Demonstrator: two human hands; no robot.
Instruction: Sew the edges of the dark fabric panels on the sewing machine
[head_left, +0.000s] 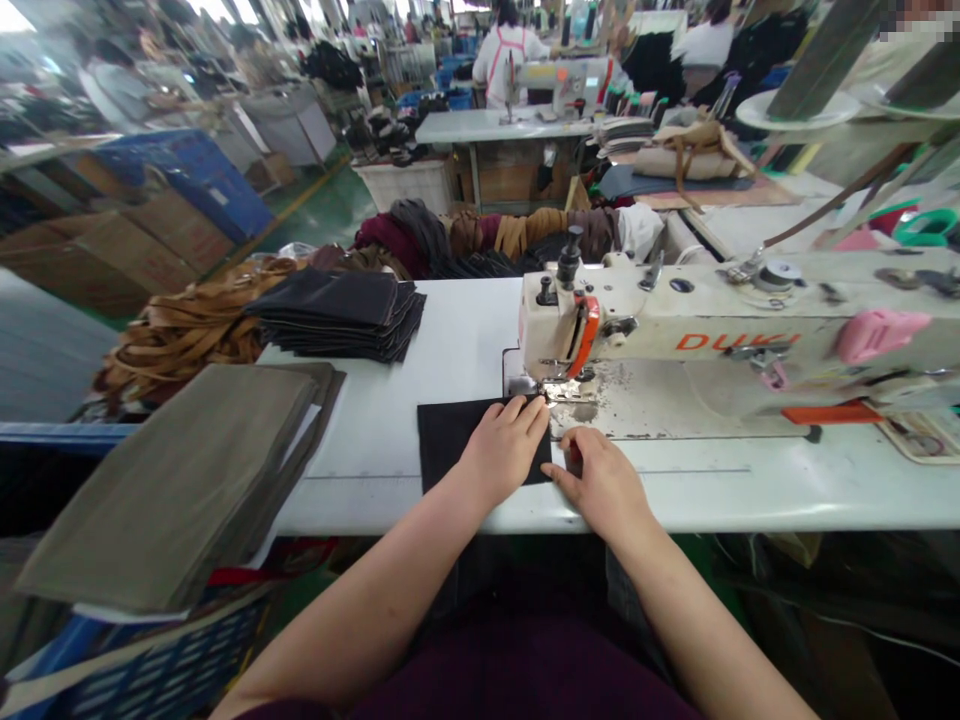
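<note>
A black fabric piece (448, 440) lies flat on the white sewing table (360, 505), its top right corner by the needle area of the sewing machine (559, 335). My left hand (506, 445) rests flat on this piece, fingers stretched toward the presser foot. At the right edge of the fabric is my right hand (604, 480), with its thumb touching the edge and its fingers curled apart from the thumb. Whether the right fingers pinch anything is not shown.
A stack of dark fabric pieces (337, 305) sits at the table's back left. Olive-grey panels (172, 480) overhang the left edge, with brown straps (187, 325) behind. An orange lever (829, 413) juts below the machine arm. Other people work farther back.
</note>
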